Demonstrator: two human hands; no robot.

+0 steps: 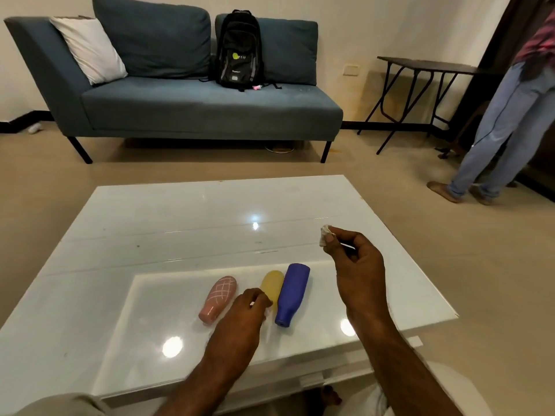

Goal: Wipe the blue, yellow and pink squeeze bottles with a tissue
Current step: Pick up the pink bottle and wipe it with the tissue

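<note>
Three bottles: they lie on their sides in a row near the person's edge of the white table (210,211), necks toward the person, probably so each can be picked up by the neck in turn.
Table: glossy and low, with bare space beyond the bottles; it serves as the resting place for whichever bottles are not in hand.
Blue bottle (292,294): rightmost and biggest of the row, lying just beside the yellow one, touching or nearly so; no hand is on it.
Pink bottle (218,298): leftmost, with a white crisscross pattern, set a little apart from the others and also untouched.
Yellow bottle (271,285): in the middle, its neck end hidden behind the left hand.
Left hand (240,322): low over the table, fingers curled together at the yellow bottle's lower end; whether they actually clamp it I cannot tell, but the reach suggests it is the one being taken or set down.
Right hand (357,265): raised above the table, well clear of the bottles, thumb and fingertips pinched together on the tissue, seemingly held ready.
Tissue (325,234): a small crumpled white wad sticking out of that pinch, bunched tight, which should give a firm rubbing pad.
</note>
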